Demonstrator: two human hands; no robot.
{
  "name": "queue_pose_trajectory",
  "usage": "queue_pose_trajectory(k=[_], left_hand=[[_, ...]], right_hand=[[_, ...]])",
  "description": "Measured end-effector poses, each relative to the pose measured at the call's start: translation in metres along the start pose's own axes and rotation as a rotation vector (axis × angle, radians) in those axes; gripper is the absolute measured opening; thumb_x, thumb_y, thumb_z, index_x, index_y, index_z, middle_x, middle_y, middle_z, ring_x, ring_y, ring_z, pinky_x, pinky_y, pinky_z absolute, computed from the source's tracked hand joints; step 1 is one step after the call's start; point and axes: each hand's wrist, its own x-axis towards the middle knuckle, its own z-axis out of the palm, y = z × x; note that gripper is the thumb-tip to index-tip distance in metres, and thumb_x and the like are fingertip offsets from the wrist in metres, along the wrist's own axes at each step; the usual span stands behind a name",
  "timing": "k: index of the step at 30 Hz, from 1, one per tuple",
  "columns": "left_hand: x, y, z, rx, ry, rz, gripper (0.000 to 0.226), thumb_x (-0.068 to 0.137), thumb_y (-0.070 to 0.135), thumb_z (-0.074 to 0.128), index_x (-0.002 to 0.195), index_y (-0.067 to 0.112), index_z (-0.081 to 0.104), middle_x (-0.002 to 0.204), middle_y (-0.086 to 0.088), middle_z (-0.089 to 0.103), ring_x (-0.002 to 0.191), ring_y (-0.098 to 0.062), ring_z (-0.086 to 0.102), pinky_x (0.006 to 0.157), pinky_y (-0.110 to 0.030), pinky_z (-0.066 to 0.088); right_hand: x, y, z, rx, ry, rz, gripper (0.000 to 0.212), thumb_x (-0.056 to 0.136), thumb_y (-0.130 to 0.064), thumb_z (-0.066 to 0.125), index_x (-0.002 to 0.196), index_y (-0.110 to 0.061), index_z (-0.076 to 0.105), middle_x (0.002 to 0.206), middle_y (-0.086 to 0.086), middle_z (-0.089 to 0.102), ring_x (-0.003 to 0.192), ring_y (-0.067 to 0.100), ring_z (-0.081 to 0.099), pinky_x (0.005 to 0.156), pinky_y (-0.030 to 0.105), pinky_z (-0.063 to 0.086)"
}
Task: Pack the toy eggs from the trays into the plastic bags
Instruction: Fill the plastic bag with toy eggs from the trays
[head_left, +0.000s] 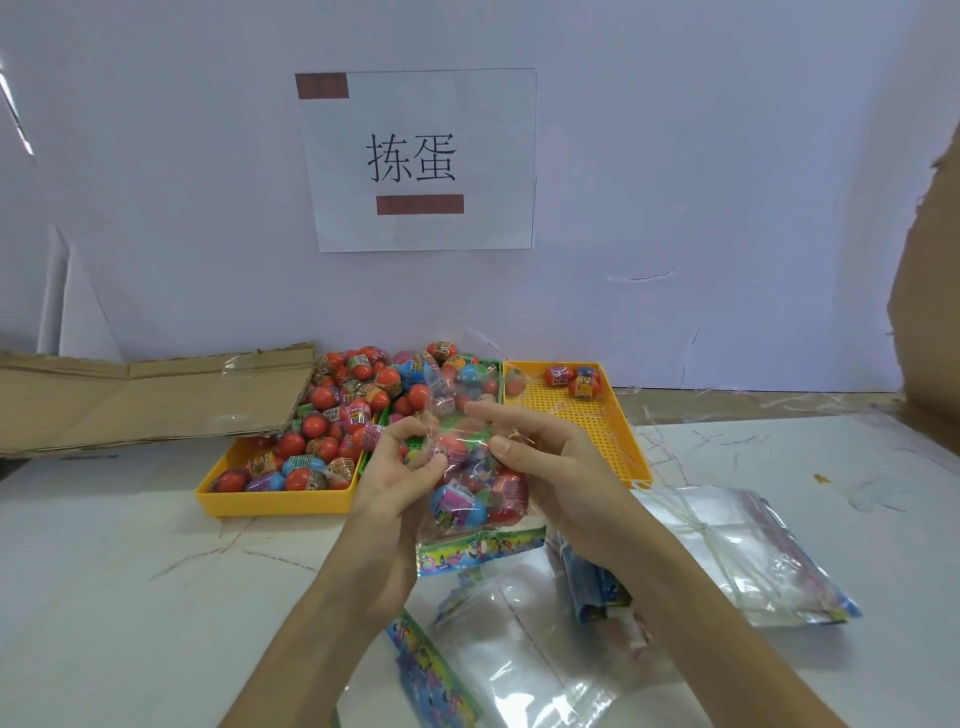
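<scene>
A clear plastic bag (470, 499) with several toy eggs inside hangs above the table in front of me. My left hand (400, 467) pinches its upper left edge and my right hand (540, 457) grips its upper right edge. Behind the bag, a yellow tray (275, 501) on the left is heaped with red, blue and pink toy eggs (332, 410). A green tray (491, 366) in the middle is mostly hidden by the bag and my hands. A second yellow tray (587, 415) on the right holds three toy eggs (574, 378) at its far end.
Empty plastic bags (737, 556) with colourful printed strips lie on the white table to the right and close in front of me (519, 654). Flattened cardboard (130, 400) lies at the back left; a brown cardboard edge (930, 291) rises at the right. A paper sign (415, 161) hangs on the wall.
</scene>
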Motion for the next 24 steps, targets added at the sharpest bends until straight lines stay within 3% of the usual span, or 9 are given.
queue_pose_trajectory(k=[2,4,6,9,13,17,20,22,24], left_hand=[[0.0012,0.0003,0.0013,0.018,0.02,0.005,0.044,0.083,0.022,0.064,0.124,0.035,0.055,0.11,0.012,0.076,0.1,-0.004,0.072,0.075,-0.02,0.058],[0.001,0.0015,0.0021,0.039,0.034,0.006,0.052,0.08,0.028,0.065,0.127,0.046,0.052,0.107,0.025,0.073,0.101,0.006,0.069,0.077,-0.016,0.057],[0.0005,0.0021,0.0016,0.027,0.052,-0.007,0.053,0.08,0.03,0.066,0.129,0.047,0.053,0.113,0.023,0.072,0.107,0.003,0.067,0.082,-0.02,0.057],[-0.0018,0.0041,0.0007,-0.041,0.038,-0.04,0.054,0.079,0.024,0.064,0.131,0.038,0.057,0.116,0.017,0.074,0.102,0.004,0.069,0.07,-0.013,0.055],[-0.0037,0.0086,-0.0005,-0.135,-0.043,-0.126,0.05,0.079,0.019,0.058,0.128,0.024,0.068,0.12,0.0,0.074,0.103,-0.009,0.072,0.068,-0.021,0.059],[-0.0032,0.0079,0.0025,-0.015,-0.04,-0.113,0.028,0.083,0.034,0.06,0.102,0.04,0.079,0.112,0.01,0.076,0.1,0.0,0.071,0.08,-0.028,0.055],[-0.0018,0.0067,0.0027,0.007,-0.059,-0.131,0.033,0.084,0.04,0.062,0.113,0.03,0.076,0.12,-0.005,0.073,0.113,-0.019,0.069,0.094,-0.052,0.057],[-0.0015,0.0066,0.0016,0.015,-0.032,-0.105,0.034,0.082,0.036,0.065,0.113,0.026,0.073,0.118,-0.011,0.072,0.11,-0.028,0.07,0.085,-0.053,0.06],[-0.0004,0.0049,0.0012,0.045,0.001,-0.047,0.025,0.081,0.033,0.064,0.102,0.025,0.075,0.11,-0.008,0.074,0.098,-0.024,0.073,0.071,-0.044,0.062]], right_hand=[[-0.0004,0.0,-0.0007,-0.035,-0.003,-0.012,0.028,0.098,-0.003,0.057,0.115,-0.014,0.077,0.124,0.004,0.071,0.116,0.022,0.067,0.084,0.032,0.058],[-0.0002,0.0018,-0.0007,-0.073,0.007,-0.042,0.027,0.1,-0.004,0.054,0.115,-0.009,0.076,0.126,0.011,0.068,0.119,0.025,0.065,0.087,0.034,0.058],[-0.0003,0.0031,0.0008,-0.089,0.015,-0.071,0.027,0.101,-0.004,0.053,0.113,-0.009,0.076,0.127,0.014,0.066,0.121,0.025,0.064,0.088,0.034,0.057],[-0.0012,0.002,0.0042,-0.121,0.035,-0.107,0.03,0.101,-0.003,0.053,0.105,-0.014,0.08,0.119,0.007,0.068,0.118,0.018,0.064,0.087,0.03,0.056],[-0.0015,0.002,0.0057,-0.154,0.082,-0.121,0.03,0.1,-0.003,0.054,0.097,-0.016,0.081,0.108,0.003,0.071,0.112,0.02,0.066,0.085,0.03,0.056],[-0.0018,0.002,0.006,-0.139,0.132,-0.101,0.033,0.1,-0.004,0.054,0.094,-0.021,0.082,0.107,0.003,0.074,0.107,0.02,0.068,0.081,0.03,0.057],[-0.0025,0.0005,0.0061,-0.15,0.127,-0.114,0.038,0.1,-0.002,0.054,0.093,-0.027,0.082,0.104,0.0,0.076,0.106,0.016,0.07,0.081,0.029,0.058],[-0.003,0.0014,0.0072,-0.188,0.102,-0.13,0.038,0.1,-0.002,0.055,0.097,-0.029,0.082,0.105,0.0,0.076,0.107,0.018,0.069,0.086,0.032,0.057],[-0.0032,0.003,0.008,-0.219,0.107,-0.136,0.035,0.098,-0.003,0.058,0.102,-0.029,0.08,0.102,-0.001,0.076,0.104,0.018,0.07,0.086,0.031,0.057]])
